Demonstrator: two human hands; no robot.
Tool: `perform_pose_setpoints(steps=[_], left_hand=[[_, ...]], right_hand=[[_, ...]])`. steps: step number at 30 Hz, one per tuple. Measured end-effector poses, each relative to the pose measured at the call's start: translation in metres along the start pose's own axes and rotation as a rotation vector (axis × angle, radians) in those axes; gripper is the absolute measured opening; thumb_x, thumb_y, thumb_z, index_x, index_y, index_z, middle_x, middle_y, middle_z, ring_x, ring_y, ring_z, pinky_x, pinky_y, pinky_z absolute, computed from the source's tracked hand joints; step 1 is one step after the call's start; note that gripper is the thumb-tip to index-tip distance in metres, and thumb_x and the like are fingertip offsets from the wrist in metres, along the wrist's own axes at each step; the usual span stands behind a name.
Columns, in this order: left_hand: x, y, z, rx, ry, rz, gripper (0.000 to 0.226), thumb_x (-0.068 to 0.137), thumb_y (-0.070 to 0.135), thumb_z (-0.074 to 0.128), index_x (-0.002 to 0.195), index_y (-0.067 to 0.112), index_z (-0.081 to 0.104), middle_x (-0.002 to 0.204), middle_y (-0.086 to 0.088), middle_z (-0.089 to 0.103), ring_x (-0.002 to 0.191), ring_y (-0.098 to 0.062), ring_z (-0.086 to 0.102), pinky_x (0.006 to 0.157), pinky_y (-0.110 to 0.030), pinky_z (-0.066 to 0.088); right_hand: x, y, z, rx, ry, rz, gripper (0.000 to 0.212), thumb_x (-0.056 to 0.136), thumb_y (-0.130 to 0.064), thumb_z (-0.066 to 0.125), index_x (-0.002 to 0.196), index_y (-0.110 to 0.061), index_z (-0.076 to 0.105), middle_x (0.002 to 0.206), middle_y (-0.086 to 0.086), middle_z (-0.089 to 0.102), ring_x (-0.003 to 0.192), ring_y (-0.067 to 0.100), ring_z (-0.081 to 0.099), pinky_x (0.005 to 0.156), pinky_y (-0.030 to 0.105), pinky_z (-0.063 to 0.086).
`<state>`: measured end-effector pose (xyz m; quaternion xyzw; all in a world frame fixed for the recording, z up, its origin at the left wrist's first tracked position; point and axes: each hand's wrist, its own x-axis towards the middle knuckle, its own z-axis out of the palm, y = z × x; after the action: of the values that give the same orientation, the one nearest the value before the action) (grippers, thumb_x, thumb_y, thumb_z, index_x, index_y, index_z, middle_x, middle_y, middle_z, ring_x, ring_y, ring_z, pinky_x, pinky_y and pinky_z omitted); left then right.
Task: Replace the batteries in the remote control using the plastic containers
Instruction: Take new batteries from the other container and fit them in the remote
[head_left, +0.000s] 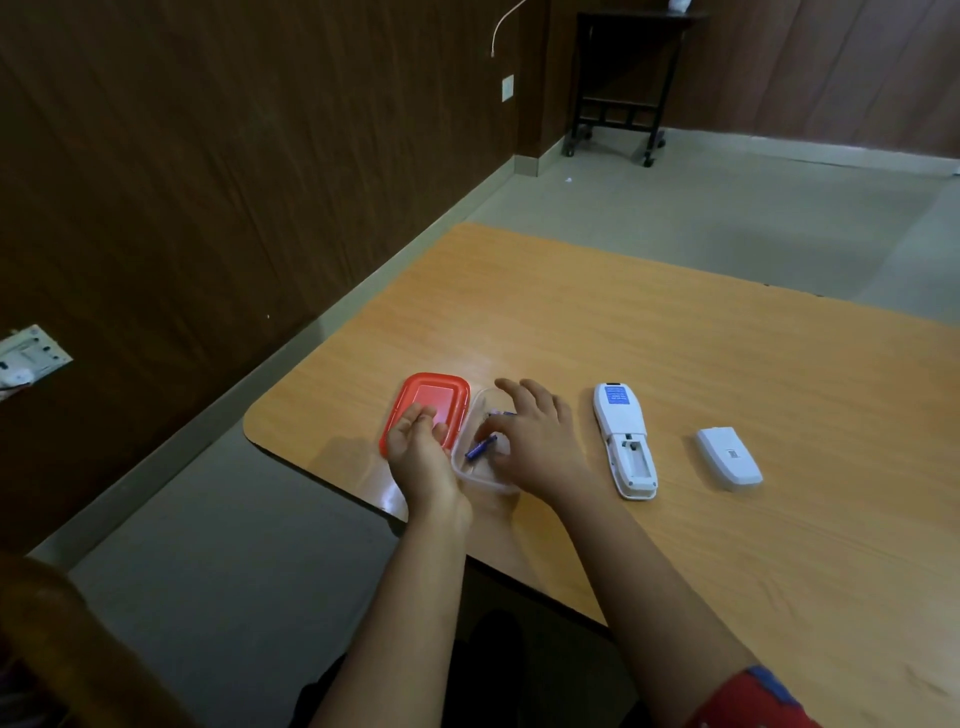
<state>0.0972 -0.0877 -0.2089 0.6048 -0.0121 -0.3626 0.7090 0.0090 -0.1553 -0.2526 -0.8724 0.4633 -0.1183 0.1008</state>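
Observation:
A clear plastic container (470, 480) stands near the table's left corner, with its red lid (441, 392) lying beside it on the left. Two blue batteries lie inside, one battery (480, 448) in the middle and a second battery (500, 414) further back. My right hand (535, 441) hovers over the container with fingers spread, the thumb just above the middle battery. My left hand (418, 452) rests against the container's left side, partly over the lid, fingers loosely curled. The white remote (626, 441) lies face down, battery compartment open and empty. Its cover (728, 458) lies to its right.
The wooden table (675, 338) ends close to the left of the lid and just behind my wrists. A dark wood wall runs along the left, with grey floor between. A black wheeled stand (618, 119) is far back.

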Motion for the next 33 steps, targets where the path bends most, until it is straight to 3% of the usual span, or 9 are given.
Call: perform_pose_setpoints(steps=[5, 9, 12, 16, 19, 23, 26, 29, 33], left_hand=[[-0.003, 0.001, 0.006, 0.014, -0.04, 0.084, 0.018, 0.093, 0.01, 0.047, 0.1, 0.024, 0.057, 0.111, 0.0, 0.064, 0.103, -0.017, 0.06, 0.082, -0.027, 0.045], [-0.009, -0.002, 0.014, 0.029, -0.122, 0.134, 0.018, 0.093, 0.009, 0.046, 0.1, 0.022, 0.057, 0.107, -0.002, 0.063, 0.095, -0.015, 0.061, 0.078, -0.019, 0.049], [-0.018, -0.007, 0.021, 0.05, -0.235, 0.152, 0.021, 0.094, 0.007, 0.044, 0.109, 0.016, 0.056, 0.098, 0.001, 0.064, 0.08, -0.01, 0.061, 0.068, -0.015, 0.047], [-0.032, -0.016, 0.036, 0.105, -0.363, 0.094, 0.02, 0.094, 0.008, 0.043, 0.102, 0.019, 0.058, 0.091, 0.004, 0.066, 0.072, -0.01, 0.06, 0.066, -0.02, 0.042], [-0.044, -0.023, 0.047, 0.119, -0.447, -0.048, 0.019, 0.095, 0.011, 0.042, 0.101, 0.021, 0.057, 0.088, 0.006, 0.066, 0.073, -0.008, 0.06, 0.064, -0.022, 0.039], [-0.057, -0.036, 0.062, 0.189, -0.502, -0.168, 0.018, 0.096, 0.016, 0.042, 0.101, 0.022, 0.058, 0.096, 0.005, 0.065, 0.082, -0.008, 0.06, 0.068, -0.024, 0.041], [-0.064, -0.044, 0.069, 0.196, -0.503, -0.234, 0.02, 0.096, 0.018, 0.043, 0.107, 0.02, 0.059, 0.1, 0.005, 0.064, 0.088, -0.008, 0.059, 0.067, -0.024, 0.042], [-0.065, -0.049, 0.074, 0.173, -0.486, -0.307, 0.029, 0.096, 0.021, 0.045, 0.122, 0.016, 0.057, 0.111, 0.001, 0.061, 0.105, -0.013, 0.056, 0.079, -0.028, 0.039], [-0.061, -0.051, 0.077, 0.174, -0.426, -0.311, 0.027, 0.095, 0.02, 0.048, 0.12, 0.015, 0.057, 0.118, -0.003, 0.057, 0.114, -0.015, 0.052, 0.086, -0.025, 0.035]], right_hand=[[-0.006, 0.006, -0.017, 0.062, 0.029, -0.007, 0.018, 0.085, -0.031, 0.062, 0.101, -0.029, 0.069, 0.15, -0.005, 0.036, 0.139, 0.02, 0.025, 0.106, 0.035, 0.023], [-0.026, 0.025, -0.054, 0.4, 0.103, 0.233, 0.01, 0.087, -0.019, 0.06, 0.095, -0.022, 0.065, 0.105, -0.003, 0.061, 0.094, 0.012, 0.056, 0.072, 0.025, 0.039], [-0.055, 0.051, -0.087, 0.54, 0.117, 0.402, 0.011, 0.088, -0.02, 0.056, 0.095, -0.028, 0.057, 0.091, -0.004, 0.065, 0.079, 0.013, 0.06, 0.066, 0.03, 0.042], [-0.095, 0.075, -0.097, 0.679, 0.211, 0.603, 0.027, 0.088, -0.014, 0.034, 0.09, -0.035, 0.051, 0.072, 0.001, 0.06, 0.061, 0.018, 0.055, 0.064, 0.036, 0.046], [-0.103, 0.085, -0.082, 0.671, 0.179, 0.747, 0.029, 0.09, -0.012, 0.028, 0.093, -0.024, 0.054, 0.074, 0.005, 0.052, 0.061, 0.023, 0.049, 0.067, 0.04, 0.048], [-0.094, 0.099, -0.069, 1.063, 0.084, 0.929, 0.034, 0.094, -0.012, 0.028, 0.094, -0.01, 0.062, 0.069, 0.003, 0.042, 0.051, 0.016, 0.041, 0.05, 0.024, 0.04], [-0.089, 0.104, -0.062, 1.18, 0.1, 1.006, 0.024, 0.095, -0.013, 0.033, 0.076, -0.016, 0.046, 0.065, 0.001, 0.038, 0.05, 0.015, 0.041, 0.046, 0.023, 0.036], [-0.087, 0.105, -0.054, 1.051, 0.092, 0.93, 0.019, 0.087, -0.008, 0.038, 0.072, -0.019, 0.033, 0.066, 0.004, 0.036, 0.055, 0.019, 0.038, 0.055, 0.031, 0.034], [-0.085, 0.093, -0.044, 0.641, 0.047, 0.672, 0.029, 0.073, -0.023, 0.066, 0.076, -0.016, 0.038, 0.07, -0.007, 0.04, 0.059, 0.011, 0.04, 0.052, 0.027, 0.028]])
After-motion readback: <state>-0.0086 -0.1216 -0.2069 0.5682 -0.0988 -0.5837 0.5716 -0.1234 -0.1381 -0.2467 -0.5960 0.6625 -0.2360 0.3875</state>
